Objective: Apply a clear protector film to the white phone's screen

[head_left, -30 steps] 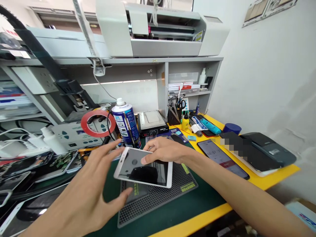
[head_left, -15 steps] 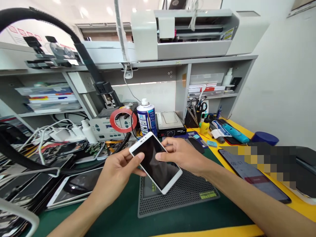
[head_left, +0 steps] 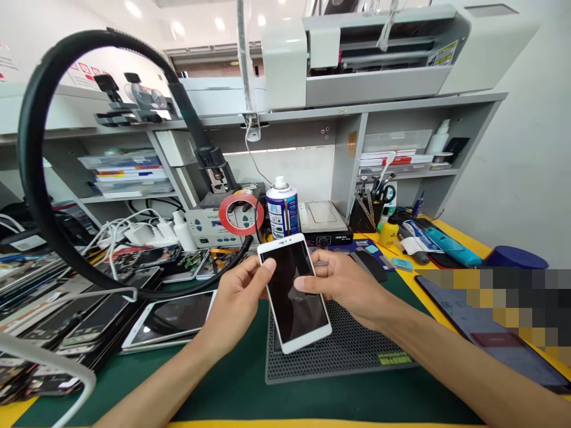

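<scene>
A white smartphone (head_left: 294, 292) with a dark screen is held upright above the grey perforated work mat (head_left: 348, 356). My left hand (head_left: 238, 297) grips its left edge, thumb on the bezel. My right hand (head_left: 345, 285) grips its right edge, thumb resting on the screen. Both hands are closed on the phone.
A blue spray can (head_left: 282, 205), a red tape roll (head_left: 241, 214) and a small hot plate (head_left: 323, 219) stand behind. Several phones and screens (head_left: 89, 297) pile at the left. A black ring lamp (head_left: 35, 178) arches over them. Tools and a dark phone (head_left: 491, 333) lie on the yellow edge at right.
The phone went from lying flat and sideways in my right hand to upright, gripped by both hands. My left hand closed on it. The view swung left.
</scene>
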The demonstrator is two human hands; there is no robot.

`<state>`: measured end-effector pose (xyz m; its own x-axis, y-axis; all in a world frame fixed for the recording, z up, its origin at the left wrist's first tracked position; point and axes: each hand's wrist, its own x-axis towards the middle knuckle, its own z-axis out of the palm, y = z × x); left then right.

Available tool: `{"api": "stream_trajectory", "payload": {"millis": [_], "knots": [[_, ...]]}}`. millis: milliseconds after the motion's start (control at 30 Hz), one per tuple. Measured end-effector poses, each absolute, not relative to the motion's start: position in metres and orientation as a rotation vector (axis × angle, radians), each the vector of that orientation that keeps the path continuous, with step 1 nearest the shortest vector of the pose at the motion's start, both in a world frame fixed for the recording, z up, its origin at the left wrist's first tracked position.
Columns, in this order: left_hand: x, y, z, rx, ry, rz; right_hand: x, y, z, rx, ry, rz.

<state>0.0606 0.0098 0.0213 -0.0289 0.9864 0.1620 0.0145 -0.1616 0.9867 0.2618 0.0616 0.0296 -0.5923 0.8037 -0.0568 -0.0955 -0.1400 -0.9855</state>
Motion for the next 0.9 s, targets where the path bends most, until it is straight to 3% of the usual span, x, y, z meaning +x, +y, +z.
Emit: {"api": "stream_trajectory", "payload": {"millis": [267,900], "knots": [[0.08,0.001,0.01,0.903,0.745,1.017,0.258,0.057,0.031,-0.894,-1.354,1.723],[0.085,0.0,0.007,0.716,0.69,1.04,0.253,0.055,0.023,-0.882,-1.404,1.75]]}}
